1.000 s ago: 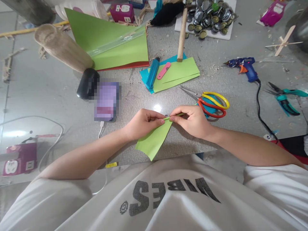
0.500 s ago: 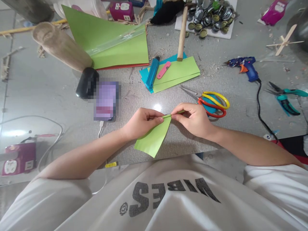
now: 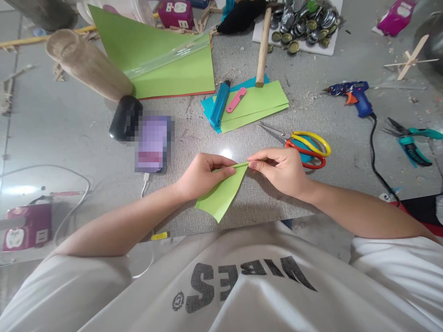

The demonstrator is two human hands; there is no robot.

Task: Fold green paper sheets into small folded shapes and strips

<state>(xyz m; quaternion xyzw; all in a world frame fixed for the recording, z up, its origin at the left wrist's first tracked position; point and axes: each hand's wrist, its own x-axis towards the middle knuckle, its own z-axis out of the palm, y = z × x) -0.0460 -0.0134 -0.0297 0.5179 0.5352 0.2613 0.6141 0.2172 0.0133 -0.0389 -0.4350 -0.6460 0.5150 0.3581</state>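
Observation:
A light green paper piece (image 3: 223, 196) is held between my two hands, its upper edge rolled into a thin tube and the flat part hanging down toward me. My left hand (image 3: 204, 177) pinches the roll at its left, thumb in front. At the right part of the roll, my right hand (image 3: 282, 173) pinches it between thumb and fingers; a bit of the tube runs under those fingers. Close behind my right hand lie scissors (image 3: 311, 143) with one yellow and one red handle, over a blue paper scrap. Part of the roll is hidden by my fingers.
Beyond my hands lie green paper strips (image 3: 256, 108) with a blue cutter (image 3: 219, 106) and a pink knife (image 3: 236, 100). A phone (image 3: 152, 143) and bamboo cup (image 3: 90, 64) stand left. Right are a glue gun (image 3: 356, 97), pliers (image 3: 411, 138); bottle caps (image 3: 304, 23) lie behind.
The paper's hanging part has shifted slightly and its lower edge now curls more. My right hand has moved a little along the roll to the right; both hands keep their pinch.

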